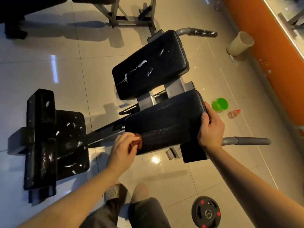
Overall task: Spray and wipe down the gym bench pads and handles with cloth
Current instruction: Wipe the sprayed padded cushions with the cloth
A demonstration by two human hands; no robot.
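Two black pads sit on a grey bench frame. The near pad [166, 119] looks wiped and damp. The far pad [151, 65] carries white streaks. My left hand [122, 149] grips a small reddish-brown cloth [138, 141] against the near pad's lower left corner; it is blurred. My right hand [211, 127] grips the near pad's right edge, fingers curled over it. A grey handle [246, 141] sticks out right of that hand. Another handle [203, 32], streaked white, lies beyond the far pad. The spray bottle [233, 113] lies on the floor at right.
A black foot plate [54, 142] with white streaks stands at left. A green cup [220, 104] sits near the bottle, a beige bin [240, 43] by the orange wall [271, 55]. A weight plate [208, 213] lies by my feet. Another machine's frame [131, 15] stands behind.
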